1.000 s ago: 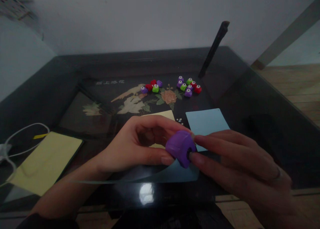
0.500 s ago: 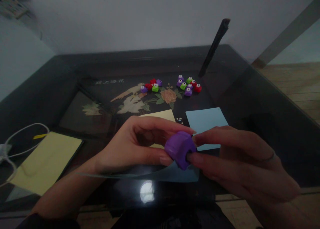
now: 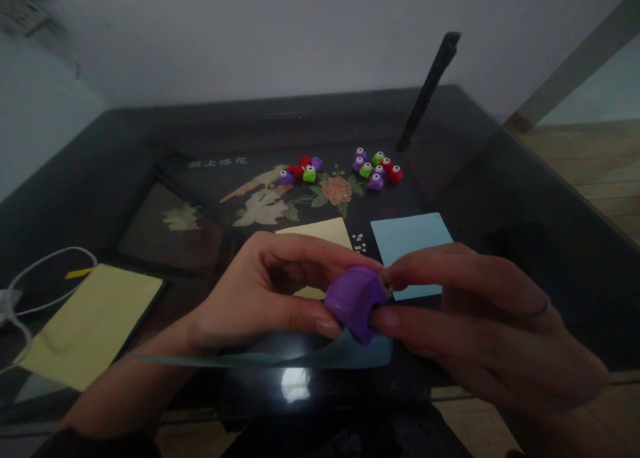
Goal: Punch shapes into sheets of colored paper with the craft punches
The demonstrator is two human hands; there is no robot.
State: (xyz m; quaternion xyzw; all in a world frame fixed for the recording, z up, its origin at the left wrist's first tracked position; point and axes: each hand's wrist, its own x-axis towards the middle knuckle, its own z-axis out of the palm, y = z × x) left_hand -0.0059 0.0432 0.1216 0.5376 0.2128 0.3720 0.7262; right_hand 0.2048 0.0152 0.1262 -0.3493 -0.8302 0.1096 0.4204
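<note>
Both my hands pinch a small purple paper punch [image 3: 353, 301] held above the near edge of the dark table [image 3: 500, 198]. My left hand [image 3: 270, 291] grips it from the left with thumb below and fingers above. From the right, my right hand [image 3: 480, 311] closes thumb and forefinger on it. A pale blue sheet [image 3: 280, 358] hangs from the punch's underside and stretches to the left, seen almost edge-on.
Two clusters of small red, green and purple punches [image 3: 301, 170] [image 3: 376, 168] lie at the table's middle back. A yellow sheet [image 3: 323, 235] and a blue sheet [image 3: 413, 241] lie behind my hands. Another yellow sheet [image 3: 90, 321] and a white cable [image 3: 45, 261] are at the left. A dark rod [image 3: 427, 91] leans at the back right.
Both hands and the punch have shifted slightly left and down. The blue sheet under the punch has tilted flatter and reaches further left.
</note>
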